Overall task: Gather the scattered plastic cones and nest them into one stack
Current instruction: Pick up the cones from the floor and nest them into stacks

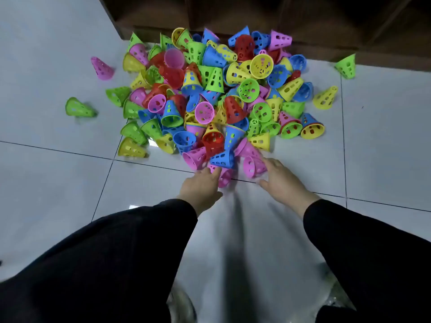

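Fingers of left hand [202, 183] and right hand [283, 180] relaxed, grasping nothing, touching pink cones [250, 165] at near edge of multicolour perforated cone pile [217, 89] on floor [58, 164].

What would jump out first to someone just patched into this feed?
The big heap of cones, green, yellow, blue, pink and red, on the pale tiled floor against a dark wooden cabinet. Next, the left hand and right hand in black sleeves, reaching into its near edge at some pink cones. A few strays lie apart, such as a green cone at far left.
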The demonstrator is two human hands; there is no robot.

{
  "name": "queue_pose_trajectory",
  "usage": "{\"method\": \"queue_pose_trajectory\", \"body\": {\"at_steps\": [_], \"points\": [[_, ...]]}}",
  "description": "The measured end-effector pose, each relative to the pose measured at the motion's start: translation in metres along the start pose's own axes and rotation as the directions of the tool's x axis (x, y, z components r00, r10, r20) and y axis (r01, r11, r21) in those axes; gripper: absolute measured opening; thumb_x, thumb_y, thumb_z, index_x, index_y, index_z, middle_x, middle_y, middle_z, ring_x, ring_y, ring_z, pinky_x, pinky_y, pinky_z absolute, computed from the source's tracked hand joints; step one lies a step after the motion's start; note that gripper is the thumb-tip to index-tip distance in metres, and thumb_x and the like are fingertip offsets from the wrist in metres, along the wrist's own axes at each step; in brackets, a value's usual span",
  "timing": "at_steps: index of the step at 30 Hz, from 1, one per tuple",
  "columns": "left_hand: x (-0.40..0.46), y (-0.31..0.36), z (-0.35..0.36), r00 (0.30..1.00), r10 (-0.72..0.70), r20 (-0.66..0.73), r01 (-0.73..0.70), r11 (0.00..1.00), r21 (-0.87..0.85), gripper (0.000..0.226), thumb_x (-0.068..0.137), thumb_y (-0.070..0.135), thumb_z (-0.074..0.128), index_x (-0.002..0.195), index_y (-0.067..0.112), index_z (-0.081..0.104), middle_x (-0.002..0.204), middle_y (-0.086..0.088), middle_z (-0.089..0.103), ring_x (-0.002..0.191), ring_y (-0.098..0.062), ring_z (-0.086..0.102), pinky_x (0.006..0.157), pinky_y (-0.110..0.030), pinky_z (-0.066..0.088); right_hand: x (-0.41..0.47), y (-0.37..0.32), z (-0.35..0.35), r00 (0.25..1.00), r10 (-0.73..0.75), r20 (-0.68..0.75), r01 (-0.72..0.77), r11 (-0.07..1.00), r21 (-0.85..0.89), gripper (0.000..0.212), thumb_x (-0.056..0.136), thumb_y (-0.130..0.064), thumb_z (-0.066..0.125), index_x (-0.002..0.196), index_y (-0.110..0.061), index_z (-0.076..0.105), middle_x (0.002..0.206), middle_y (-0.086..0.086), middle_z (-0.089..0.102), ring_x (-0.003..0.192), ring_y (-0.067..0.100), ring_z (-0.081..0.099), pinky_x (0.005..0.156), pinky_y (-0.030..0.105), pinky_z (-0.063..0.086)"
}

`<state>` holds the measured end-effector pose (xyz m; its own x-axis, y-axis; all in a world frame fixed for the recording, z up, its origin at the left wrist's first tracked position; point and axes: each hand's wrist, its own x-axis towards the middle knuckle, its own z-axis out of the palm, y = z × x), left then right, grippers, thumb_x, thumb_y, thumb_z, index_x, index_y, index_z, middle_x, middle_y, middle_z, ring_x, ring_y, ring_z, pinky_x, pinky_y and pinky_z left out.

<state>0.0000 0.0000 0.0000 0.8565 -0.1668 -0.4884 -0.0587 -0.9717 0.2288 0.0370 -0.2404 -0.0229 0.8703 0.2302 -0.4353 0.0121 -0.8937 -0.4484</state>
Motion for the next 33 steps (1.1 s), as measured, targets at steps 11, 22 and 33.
{"method": "queue_pose_trajectory", "body": {"at_steps": [11, 22, 33], "points": [[0.048, -0.016, 0.016, 0.952, 0.304, -0.035, -0.266, 0.877, 0.400, 0.053, 0.095, 0.016, 0.028, 0.147, 0.024, 0.033, 0.154, -0.017, 0.025, 0.128, -0.036, 0.043, 0.093, -0.045, 0.047, 0.035, 0.016, 0.025, 0.989, -0.145, 0.018, 0.139, 0.898, -0.417, 0.058, 0.086, -0.005, 0.052, 0.137, -0.031, 0.041, 0.156, 0.004, 0.026, 0.131, 0.033, 0.040, 0.093, 0.047, 0.047], [0.058, -0.017, 0.005, 0.939, 0.307, -0.155, -0.291, 0.950, 0.115, 0.039, 0.093, 0.046, 0.057, 0.122, 0.019, 0.055, 0.120, -0.007, 0.055, 0.109, -0.030, 0.056, 0.082, -0.039, 0.049, 0.035, 0.025, 0.009, 0.948, -0.229, -0.219, 0.168, 0.950, -0.264, 0.015, 0.089, -0.026, 0.063, 0.097, -0.016, 0.055, 0.132, 0.001, 0.051, 0.104, 0.031, 0.054, 0.069, 0.033, 0.045], [0.041, 0.015, -0.001, 0.979, -0.004, -0.203, -0.102, 0.855, -0.508, 0.057, 0.079, 0.046, 0.074, 0.121, 0.023, 0.042, 0.094, 0.007, 0.061, 0.080, -0.018, 0.059, 0.072, -0.031, 0.043, 0.026, -0.018, -0.011, 0.951, 0.231, -0.206, -0.019, 0.706, 0.708, 0.023, 0.089, -0.040, 0.062, 0.083, -0.018, 0.062, 0.080, 0.005, 0.068, 0.080, 0.030, 0.065, 0.074, 0.040, 0.056]]}}
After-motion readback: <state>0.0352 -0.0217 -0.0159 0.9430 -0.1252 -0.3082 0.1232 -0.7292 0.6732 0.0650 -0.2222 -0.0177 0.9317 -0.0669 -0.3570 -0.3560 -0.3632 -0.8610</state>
